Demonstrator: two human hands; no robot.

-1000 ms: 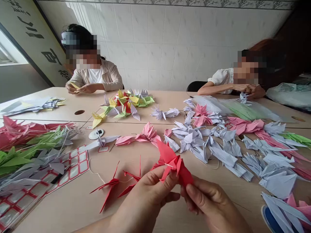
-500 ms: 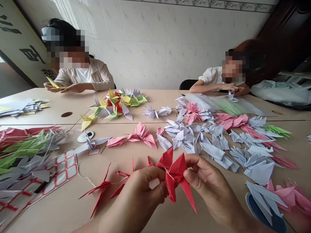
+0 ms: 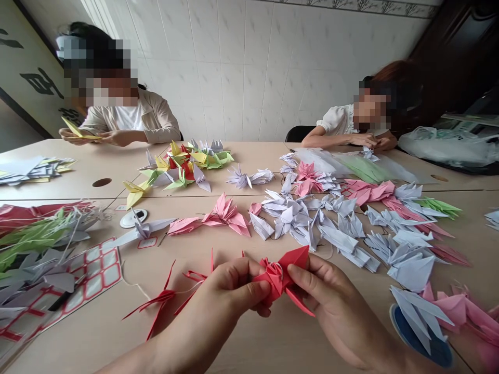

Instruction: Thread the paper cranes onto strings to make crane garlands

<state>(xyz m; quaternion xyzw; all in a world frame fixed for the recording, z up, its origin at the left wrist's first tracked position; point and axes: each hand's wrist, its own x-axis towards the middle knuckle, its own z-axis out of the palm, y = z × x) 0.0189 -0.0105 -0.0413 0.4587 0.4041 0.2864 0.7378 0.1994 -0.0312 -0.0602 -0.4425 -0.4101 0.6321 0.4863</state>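
Between my two hands, above the near part of the table, is a red paper crane (image 3: 277,275) with white string at its middle. My left hand (image 3: 237,291) pinches its left side between thumb and fingers. On the other side my right hand (image 3: 325,291) grips a spread wing, thumb on top. Left of my left hand, another red folded crane (image 3: 158,298) lies on the table, a pale string running from it. Part of a further red crane (image 3: 195,275) shows behind my left wrist.
White paper cranes (image 3: 290,215) and pink ones (image 3: 226,215) lie beyond my hands. Yellow and green cranes (image 3: 181,163) are piled farther back. A red-gridded label sheet (image 3: 105,259) is at left, a blue disc (image 3: 421,337) at right. Two people (image 3: 120,114) sit opposite, folding paper.
My hands have turned the red crane: its upright points have tipped over, a wing now spreads to the right, and the string at its middle faces me. The camera view has shifted slightly.
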